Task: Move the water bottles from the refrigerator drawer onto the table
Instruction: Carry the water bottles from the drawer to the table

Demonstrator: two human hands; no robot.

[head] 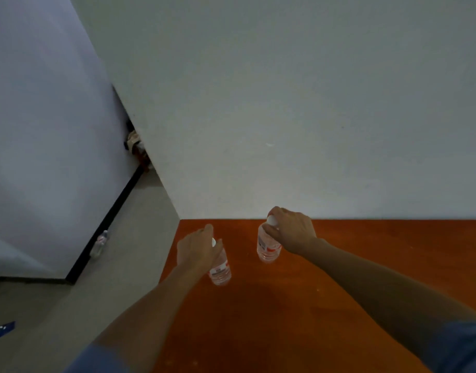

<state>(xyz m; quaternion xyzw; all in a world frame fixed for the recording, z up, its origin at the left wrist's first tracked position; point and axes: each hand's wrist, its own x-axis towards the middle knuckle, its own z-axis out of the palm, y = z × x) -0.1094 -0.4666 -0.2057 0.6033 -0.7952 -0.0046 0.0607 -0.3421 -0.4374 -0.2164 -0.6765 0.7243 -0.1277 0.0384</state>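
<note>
You've got both bottles upright on the orange table [339, 267], close to its far edge by the wall [285, 103]. Your left hand [197, 250] is on the left bottle [221, 271], fingers curled round the white cap and neck. At two o'clock from it, set apart, your right hand [293, 230] grips the right bottle [267, 247] from above, fingers wrapped over the cap. Out at nine o'clock, a third bottle [99, 244] is on the floor, just beside the white cabinet [43, 157]

Blue short sleeves [460, 345], bare forearms [150, 305]
</note>
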